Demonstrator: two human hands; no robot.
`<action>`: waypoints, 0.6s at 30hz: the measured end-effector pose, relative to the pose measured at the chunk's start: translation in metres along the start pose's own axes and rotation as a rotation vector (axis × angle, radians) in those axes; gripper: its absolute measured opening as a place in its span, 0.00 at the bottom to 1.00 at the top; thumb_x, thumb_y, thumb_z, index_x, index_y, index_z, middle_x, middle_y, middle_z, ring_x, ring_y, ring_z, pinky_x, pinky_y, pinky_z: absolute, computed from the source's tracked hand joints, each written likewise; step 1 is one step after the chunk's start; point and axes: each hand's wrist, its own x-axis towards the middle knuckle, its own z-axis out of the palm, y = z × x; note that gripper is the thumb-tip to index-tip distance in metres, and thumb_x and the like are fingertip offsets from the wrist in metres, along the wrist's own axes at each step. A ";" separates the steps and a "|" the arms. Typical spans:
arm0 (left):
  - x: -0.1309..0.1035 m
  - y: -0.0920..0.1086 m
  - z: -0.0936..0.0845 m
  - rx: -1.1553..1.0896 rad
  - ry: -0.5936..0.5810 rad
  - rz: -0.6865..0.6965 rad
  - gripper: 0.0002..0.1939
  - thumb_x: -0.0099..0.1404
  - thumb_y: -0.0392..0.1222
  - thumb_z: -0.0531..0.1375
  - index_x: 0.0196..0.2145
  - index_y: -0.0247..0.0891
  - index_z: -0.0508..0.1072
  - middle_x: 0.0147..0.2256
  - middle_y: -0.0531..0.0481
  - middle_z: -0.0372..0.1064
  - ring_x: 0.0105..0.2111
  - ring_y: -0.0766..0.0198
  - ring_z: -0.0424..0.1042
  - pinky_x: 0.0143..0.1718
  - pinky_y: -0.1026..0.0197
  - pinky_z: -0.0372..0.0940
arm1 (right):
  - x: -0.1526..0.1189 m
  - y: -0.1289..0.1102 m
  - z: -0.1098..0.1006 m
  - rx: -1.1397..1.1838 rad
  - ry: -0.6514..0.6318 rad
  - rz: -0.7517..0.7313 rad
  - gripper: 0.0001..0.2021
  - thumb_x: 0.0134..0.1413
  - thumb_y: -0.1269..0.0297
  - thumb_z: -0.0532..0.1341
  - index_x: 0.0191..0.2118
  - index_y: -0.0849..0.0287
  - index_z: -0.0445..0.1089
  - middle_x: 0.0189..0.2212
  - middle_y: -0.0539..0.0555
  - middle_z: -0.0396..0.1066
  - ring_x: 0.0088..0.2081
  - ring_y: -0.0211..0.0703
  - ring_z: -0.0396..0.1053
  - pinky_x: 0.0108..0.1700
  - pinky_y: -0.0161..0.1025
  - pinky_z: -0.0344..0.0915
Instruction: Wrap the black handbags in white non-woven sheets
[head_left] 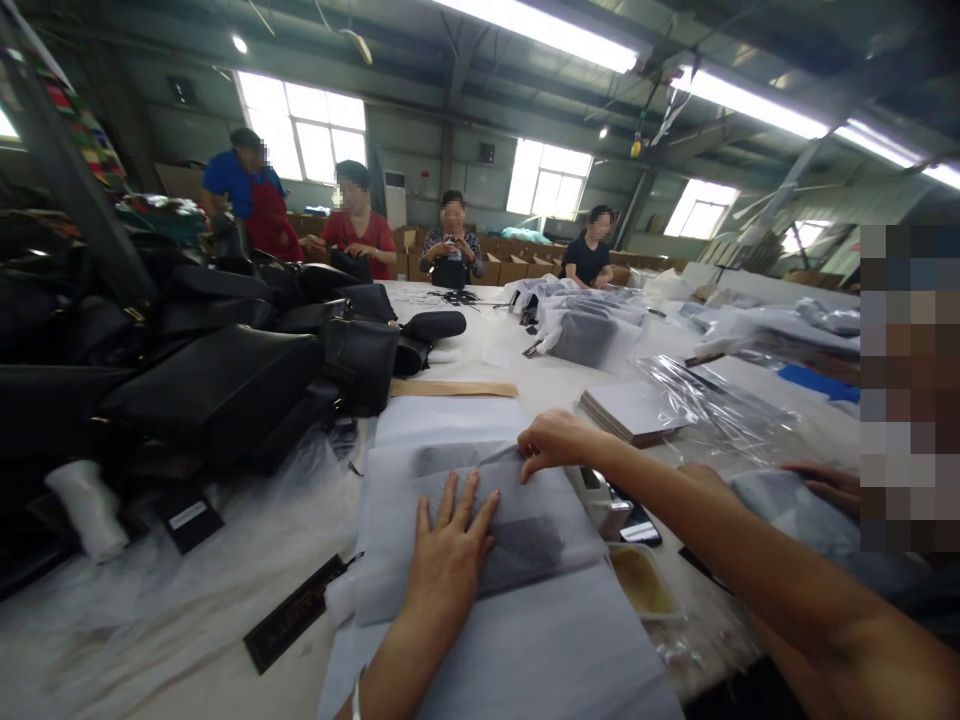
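On the left lies a big pile of black bags (217, 385), and to the right a stack of cards (637, 412) is just beside some clear plastic (712, 405). Nearer, a phone (640, 532) lies close to a small dish (643, 580) with a yellowish content. Behind the table (491, 350) there are four people (364, 232), with brown boxes (512, 270) near them, and also bright windows (551, 180) under long lamps (547, 32).

Bags (225, 380) lie heaped left on the tabletop (551, 385). A card stack (634, 410) lies right of the paper sheets (555, 640), before wrapped bags (585, 335).
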 end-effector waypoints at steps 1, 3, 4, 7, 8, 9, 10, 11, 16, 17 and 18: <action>0.000 0.000 0.000 0.004 -0.001 0.000 0.27 0.70 0.42 0.55 0.64 0.57 0.58 0.68 0.53 0.47 0.68 0.46 0.48 0.58 0.31 0.59 | 0.002 0.004 0.002 0.026 -0.003 0.015 0.23 0.47 0.35 0.63 0.33 0.51 0.78 0.28 0.52 0.79 0.32 0.46 0.75 0.28 0.35 0.53; 0.001 -0.001 -0.001 0.008 -0.007 0.000 0.26 0.70 0.42 0.54 0.64 0.57 0.58 0.68 0.53 0.47 0.68 0.46 0.48 0.58 0.32 0.59 | 0.003 0.012 0.007 0.079 0.002 0.067 0.23 0.45 0.35 0.65 0.32 0.50 0.78 0.29 0.50 0.79 0.32 0.45 0.74 0.29 0.34 0.55; 0.001 -0.001 -0.001 0.009 -0.013 0.000 0.26 0.70 0.42 0.54 0.64 0.57 0.58 0.68 0.53 0.47 0.68 0.46 0.48 0.58 0.32 0.59 | 0.002 0.016 0.009 0.093 0.022 0.119 0.22 0.44 0.36 0.66 0.33 0.50 0.78 0.29 0.49 0.79 0.33 0.45 0.75 0.30 0.34 0.56; 0.001 -0.001 -0.003 0.013 -0.029 -0.002 0.26 0.70 0.42 0.54 0.64 0.57 0.58 0.68 0.53 0.47 0.68 0.46 0.48 0.58 0.33 0.59 | -0.011 0.023 0.015 0.073 0.136 0.347 0.16 0.53 0.45 0.64 0.35 0.52 0.77 0.33 0.53 0.79 0.37 0.47 0.75 0.33 0.35 0.58; 0.001 -0.001 -0.004 0.015 -0.033 -0.004 0.26 0.70 0.42 0.54 0.64 0.57 0.59 0.68 0.53 0.47 0.68 0.46 0.48 0.58 0.33 0.59 | -0.020 0.024 0.017 0.055 0.174 0.420 0.14 0.58 0.49 0.62 0.38 0.53 0.76 0.35 0.55 0.79 0.38 0.48 0.75 0.33 0.36 0.59; 0.001 -0.001 -0.004 0.017 -0.034 -0.005 0.26 0.70 0.42 0.54 0.64 0.57 0.59 0.68 0.54 0.47 0.68 0.47 0.48 0.58 0.33 0.59 | -0.031 0.024 0.021 0.046 0.215 0.483 0.13 0.61 0.52 0.59 0.40 0.54 0.75 0.37 0.57 0.79 0.38 0.49 0.75 0.34 0.37 0.60; 0.001 -0.001 -0.004 0.018 -0.033 -0.007 0.26 0.70 0.41 0.54 0.64 0.56 0.59 0.68 0.54 0.47 0.68 0.47 0.48 0.58 0.33 0.59 | -0.043 0.024 0.025 0.058 0.270 0.533 0.13 0.64 0.55 0.56 0.43 0.55 0.75 0.39 0.58 0.78 0.39 0.49 0.75 0.36 0.39 0.61; 0.000 -0.001 -0.005 0.017 -0.032 -0.006 0.26 0.70 0.41 0.54 0.64 0.56 0.59 0.68 0.54 0.47 0.68 0.47 0.47 0.58 0.33 0.59 | -0.057 0.023 0.031 0.100 0.347 0.582 0.14 0.64 0.56 0.55 0.45 0.56 0.74 0.41 0.58 0.78 0.40 0.50 0.74 0.38 0.40 0.63; 0.000 0.000 -0.005 0.002 -0.034 0.003 0.25 0.71 0.41 0.53 0.64 0.55 0.60 0.68 0.53 0.47 0.68 0.47 0.47 0.58 0.33 0.58 | -0.121 0.014 0.072 0.687 0.772 0.762 0.14 0.52 0.51 0.64 0.36 0.55 0.77 0.40 0.58 0.78 0.46 0.55 0.73 0.47 0.46 0.66; 0.000 0.000 -0.006 0.003 -0.036 0.001 0.25 0.71 0.40 0.53 0.64 0.55 0.60 0.68 0.53 0.47 0.68 0.46 0.47 0.58 0.32 0.58 | -0.129 0.011 0.079 0.752 0.783 0.781 0.13 0.50 0.50 0.65 0.32 0.54 0.77 0.38 0.58 0.78 0.46 0.56 0.73 0.46 0.46 0.67; 0.000 0.000 -0.006 0.004 -0.038 0.001 0.25 0.71 0.40 0.53 0.64 0.55 0.60 0.68 0.53 0.47 0.68 0.46 0.47 0.58 0.32 0.58 | -0.135 0.008 0.086 0.791 0.779 0.795 0.13 0.50 0.49 0.65 0.29 0.54 0.77 0.35 0.57 0.78 0.44 0.55 0.74 0.44 0.46 0.68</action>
